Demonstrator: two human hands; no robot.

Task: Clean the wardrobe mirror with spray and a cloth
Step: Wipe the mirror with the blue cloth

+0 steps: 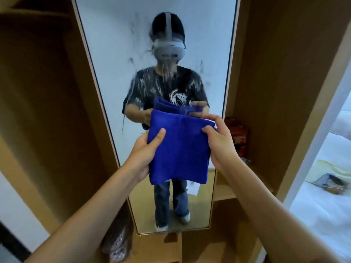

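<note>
A folded blue cloth (178,147) hangs in front of the tall wardrobe mirror (114,54). My left hand (144,152) grips its left edge, thumb on the front. The cloth's upper right corner is pinched by my right hand (218,141). The mirror glass carries dark smudges and wet streaks running down around its middle. It reflects a person with a headset holding the same cloth. No spray bottle is in view.
Brown wardrobe walls flank the mirror. A shelf on the right holds a red box (239,137). Patterned shoes (117,242) lie at the lower left of the wardrobe. A white bed (322,205) with a small packet on it lies at the far right.
</note>
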